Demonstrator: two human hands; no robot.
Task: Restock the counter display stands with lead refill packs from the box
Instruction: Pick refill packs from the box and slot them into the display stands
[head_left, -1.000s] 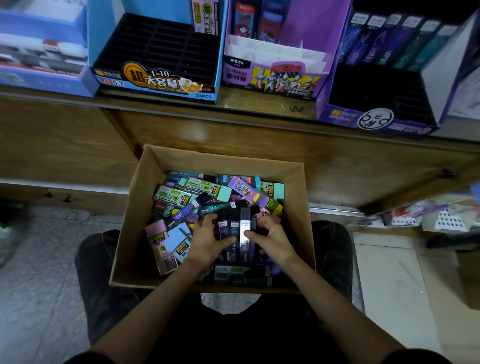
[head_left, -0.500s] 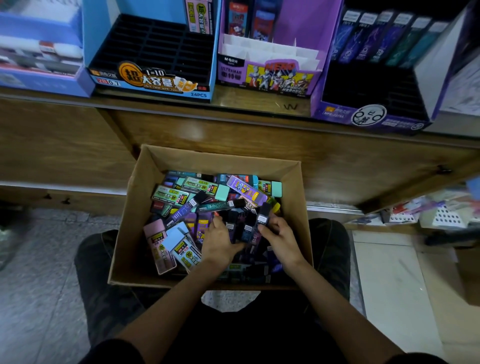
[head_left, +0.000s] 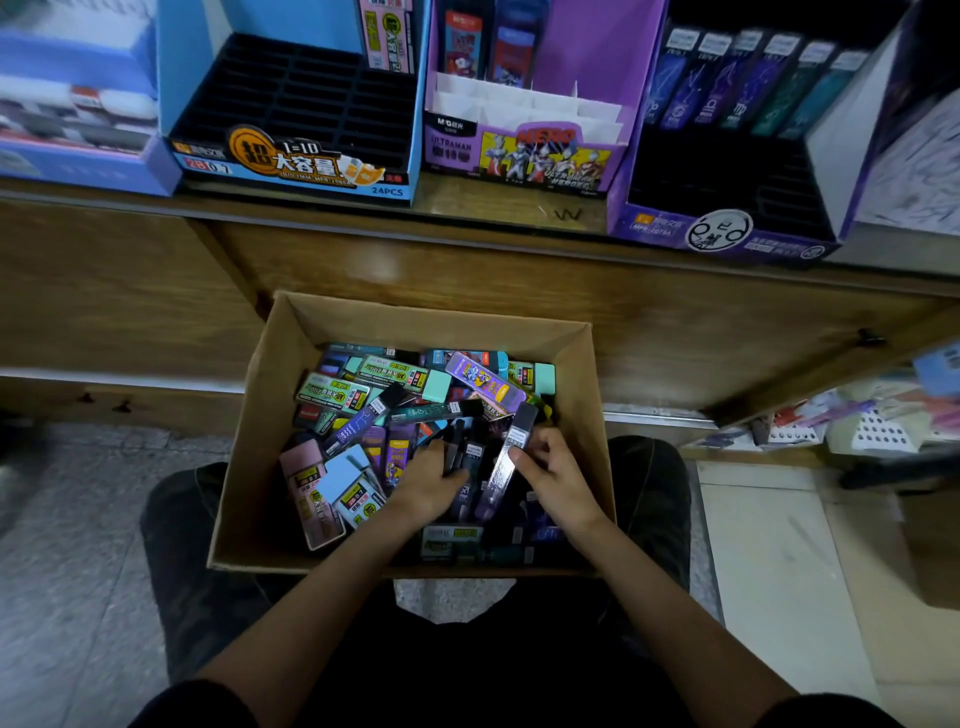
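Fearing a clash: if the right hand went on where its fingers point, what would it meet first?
Likely the dark packs the left hand grips, past the slim pack the right hand pinches.

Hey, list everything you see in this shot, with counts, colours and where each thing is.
cardboard box: one, brown, on the person's lap
lead refill packs: many, green, purple, pink and blue, loose in the box
blue stand: one, blue with black slots, counter left
Ultraman stand: one, purple, counter middle
purple stand: one, purple, counter right
shelved packs: about six, dark blue to teal, purple stand's back row
wooden counter: one, brown, ahead of the box
left hand: one, in the box, gripping dark packs
right hand: one, in the box, pinching a black-capped pack
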